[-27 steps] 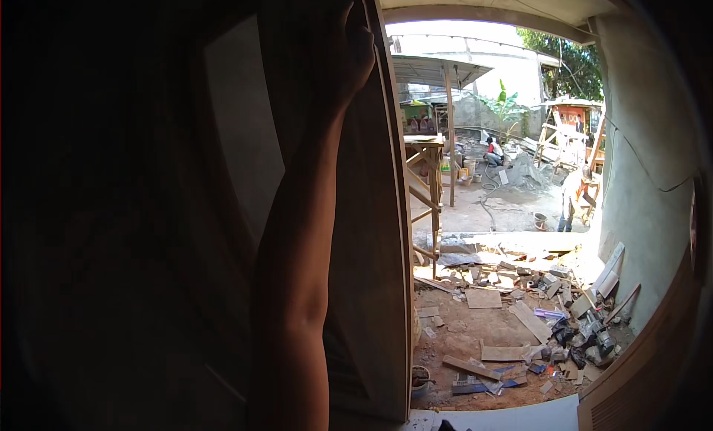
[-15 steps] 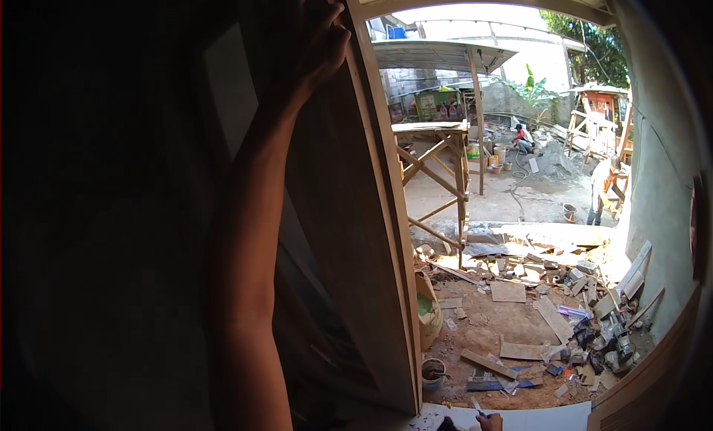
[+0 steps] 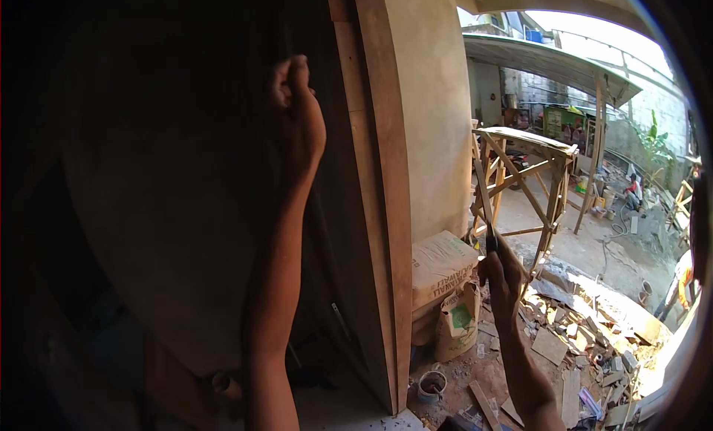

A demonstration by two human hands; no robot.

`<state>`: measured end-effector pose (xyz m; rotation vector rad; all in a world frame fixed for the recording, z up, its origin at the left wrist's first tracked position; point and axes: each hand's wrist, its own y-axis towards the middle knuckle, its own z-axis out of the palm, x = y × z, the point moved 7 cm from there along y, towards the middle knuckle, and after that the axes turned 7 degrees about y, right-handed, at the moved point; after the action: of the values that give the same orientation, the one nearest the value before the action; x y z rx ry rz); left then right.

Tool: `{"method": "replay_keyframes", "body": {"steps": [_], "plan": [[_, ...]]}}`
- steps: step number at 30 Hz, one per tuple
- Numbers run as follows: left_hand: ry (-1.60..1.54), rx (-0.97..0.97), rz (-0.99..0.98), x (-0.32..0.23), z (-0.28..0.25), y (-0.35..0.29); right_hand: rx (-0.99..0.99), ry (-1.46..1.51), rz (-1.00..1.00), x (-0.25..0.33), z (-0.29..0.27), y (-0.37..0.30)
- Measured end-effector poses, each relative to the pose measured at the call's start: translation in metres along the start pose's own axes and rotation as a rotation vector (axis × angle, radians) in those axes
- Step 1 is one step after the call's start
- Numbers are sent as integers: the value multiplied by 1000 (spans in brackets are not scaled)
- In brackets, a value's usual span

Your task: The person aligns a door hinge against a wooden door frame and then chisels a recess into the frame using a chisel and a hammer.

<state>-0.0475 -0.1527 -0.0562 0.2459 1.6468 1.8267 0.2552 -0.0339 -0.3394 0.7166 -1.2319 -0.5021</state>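
Note:
My left hand (image 3: pixel 298 97) is raised in the dim area left of the wooden door frame (image 3: pixel 382 171), apart from its edge. Its fingers are curled in, and shadow and blur hide what they may hold. Lower down, to the right of the frame, my right hand (image 3: pixel 501 271) is wrapped round a narrow tool with a dark handle (image 3: pixel 492 239). The tool points upward, and its tip is hard to separate from the wooden struts behind it. Dark surfaces fill the space behind my left forearm.
Beside the frame, filled sacks (image 3: pixel 445 264) lean by a plastered wall (image 3: pixel 427 119). A bucket (image 3: pixel 431 386) stands on the dirt below. Outside are a wooden scaffold (image 3: pixel 553 201), broken tiles and rubble (image 3: pixel 575 342), and a crouching person (image 3: pixel 633 192). Another person is partly visible at the right edge.
The view has swung left, showing the wall and sacks. My left hand has come off the frame edge and lower. My right hand has risen from the bottom edge with the tool.

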Motion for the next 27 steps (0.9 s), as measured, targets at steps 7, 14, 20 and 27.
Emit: {"method": "replay_keyframes", "body": {"steps": [7, 14, 20, 27], "plan": [[-242, 426, -351, -36, 75, -57, 274, 298, -188, 139, 113, 127], [-189, 280, -326, -39, 83, -10, 238, 398, -253, 162, 179, 166], [-229, 119, -293, -15, 78, 20, 188, 371, -358, 178, 200, 180], [-444, 167, -445, -17, 80, 24, 107, 168, -400, 191, 202, 184]]}}
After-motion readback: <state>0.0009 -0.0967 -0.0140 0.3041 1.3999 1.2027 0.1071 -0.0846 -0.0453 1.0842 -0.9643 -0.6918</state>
